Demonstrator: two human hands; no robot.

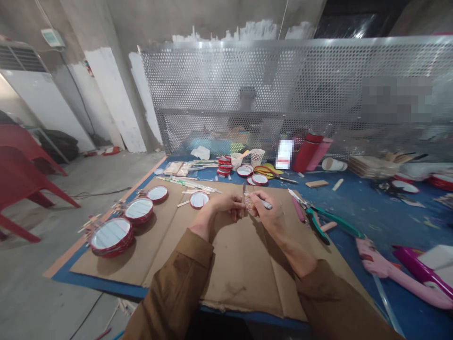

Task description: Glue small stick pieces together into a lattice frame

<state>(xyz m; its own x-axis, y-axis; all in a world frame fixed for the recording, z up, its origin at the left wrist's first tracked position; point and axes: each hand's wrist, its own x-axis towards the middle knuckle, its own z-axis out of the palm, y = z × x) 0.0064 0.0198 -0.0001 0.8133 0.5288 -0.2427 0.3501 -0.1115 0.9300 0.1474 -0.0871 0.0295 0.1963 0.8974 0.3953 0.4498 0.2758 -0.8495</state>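
Over the brown cardboard [233,264], my left hand [231,204] is closed, its fingers pinched together around something too small to make out. Close beside it on the right, my right hand [265,208] is closed on a light-coloured, pen-like tool [266,205]. A thin upright piece [244,189] shows between the two hands; which hand holds it I cannot tell. Small pale bits lie at the fingertips of my right hand. A round white disc with a red rim [199,199] lies just left of my left hand.
Stacks of red-rimmed discs [111,236] stand at the left. Green-handled pliers [318,226], a pink tool [385,264] and a purple object [421,269] lie at the right. Behind are paper cups [257,157], scissors [276,174], a phone [284,154] and a red bottle [307,152].
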